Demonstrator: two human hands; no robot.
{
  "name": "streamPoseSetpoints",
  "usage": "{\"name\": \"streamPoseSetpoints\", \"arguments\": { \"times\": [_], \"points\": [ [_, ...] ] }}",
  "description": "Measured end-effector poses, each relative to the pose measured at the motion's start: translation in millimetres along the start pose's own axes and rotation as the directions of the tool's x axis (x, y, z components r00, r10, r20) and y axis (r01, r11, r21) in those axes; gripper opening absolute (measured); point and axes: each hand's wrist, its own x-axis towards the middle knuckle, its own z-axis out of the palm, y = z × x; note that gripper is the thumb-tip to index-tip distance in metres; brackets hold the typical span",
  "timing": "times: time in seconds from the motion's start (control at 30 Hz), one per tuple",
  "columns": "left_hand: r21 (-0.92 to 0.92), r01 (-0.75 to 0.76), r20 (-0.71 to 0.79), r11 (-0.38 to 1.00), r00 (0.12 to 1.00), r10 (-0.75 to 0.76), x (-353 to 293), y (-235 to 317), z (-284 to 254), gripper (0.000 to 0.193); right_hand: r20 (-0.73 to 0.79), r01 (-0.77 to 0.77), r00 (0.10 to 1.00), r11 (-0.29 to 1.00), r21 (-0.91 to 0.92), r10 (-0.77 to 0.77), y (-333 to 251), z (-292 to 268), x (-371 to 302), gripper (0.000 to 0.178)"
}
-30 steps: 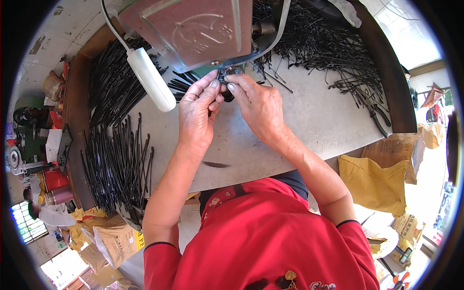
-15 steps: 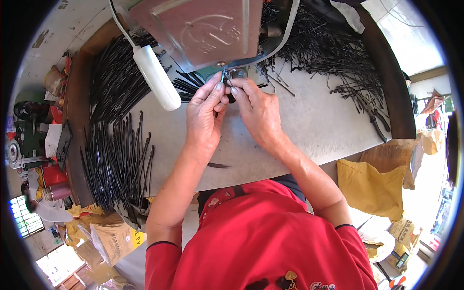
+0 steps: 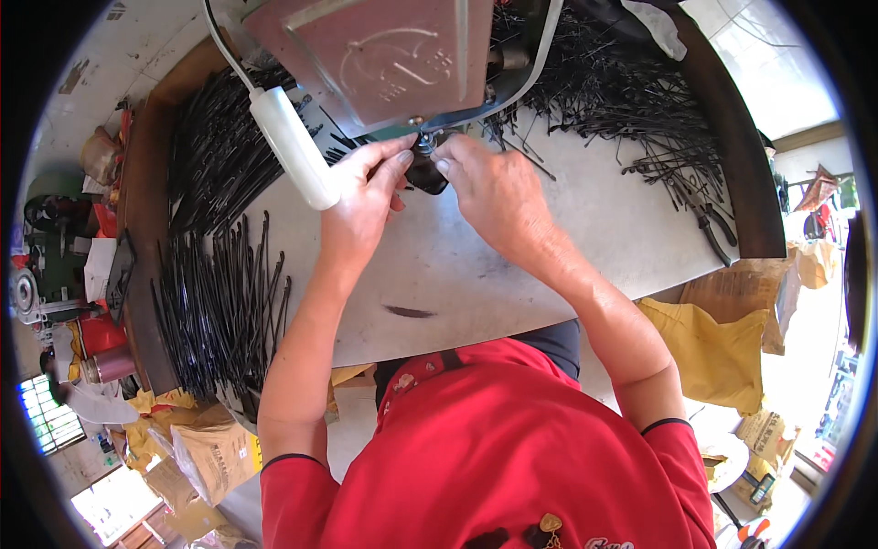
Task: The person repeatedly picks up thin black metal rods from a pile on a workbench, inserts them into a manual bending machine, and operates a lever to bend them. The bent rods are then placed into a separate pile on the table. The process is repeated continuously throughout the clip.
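Observation:
Under the front edge of a pinkish machine housing point(image 3: 384, 69), both my hands work close to a small metal working head point(image 3: 424, 141). My left hand point(image 3: 364, 183) pinches with thumb and forefinger at the left of this head; what it grips is too small to make out. From the right, my right hand point(image 3: 494, 188) has its fingers pressed together at the same head, and their contents are hidden. A black part point(image 3: 427, 176) shows below the head, between the hands. Beyond my left fingers, some thin black rods point(image 3: 340, 139) stick out, partly covered; I cannot tell whether they are held.
Bundles of thin black rods point(image 3: 219, 306) lie at the left, with a tangled heap point(image 3: 631, 101) at the back right. A white elongated case point(image 3: 293, 146) hangs on a cable beside my left hand. Dark-handled pliers point(image 3: 706, 220) rest near the right rim point(image 3: 759, 201).
My left hand has shifted left and turned, and the hands stand farther apart. The black part below the head now shows more. Fewer rods are visible beyond my left hand.

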Motion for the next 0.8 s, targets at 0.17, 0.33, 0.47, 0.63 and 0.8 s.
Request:
{"name": "streamPoseSetpoints", "arguments": {
  "times": [0.17,0.33,0.47,0.63,0.8],
  "points": [
    [-0.132,-0.086,-0.095,0.988,0.993,0.073,-0.3,-12.5,10.1,0.02,-0.046,-0.042,0.998,0.99,0.135,0.049,1.2,10.6,-6.6,0.013],
    [-0.12,-0.038,-0.065,0.992,0.997,0.031,-0.4,-7.0,9.4,0.02,-0.076,-0.02,0.997,0.994,0.105,0.028,1.8,10.6,-7.7,0.014],
    [-0.101,-0.03,-0.053,0.994,0.998,0.025,-0.1,-4.9,8.0,0.02,-0.067,-0.025,0.997,0.997,0.074,0.03,-3.1,5.4,-8.4,0.014],
    [-0.046,-0.075,-0.076,0.996,0.995,0.072,-0.6,-2.6,7.6,0.02,-0.108,0.007,0.994,0.996,0.09,0.003,-2.2,5.2,-8.8,0.015],
    [-0.085,-0.052,-0.066,0.995,0.997,0.047,-0.5,-1.5,7.4,0.021,-0.102,0.003,0.995,0.996,0.094,0.007,-0.9,4.6,-6.8,0.015]
  ]
}}
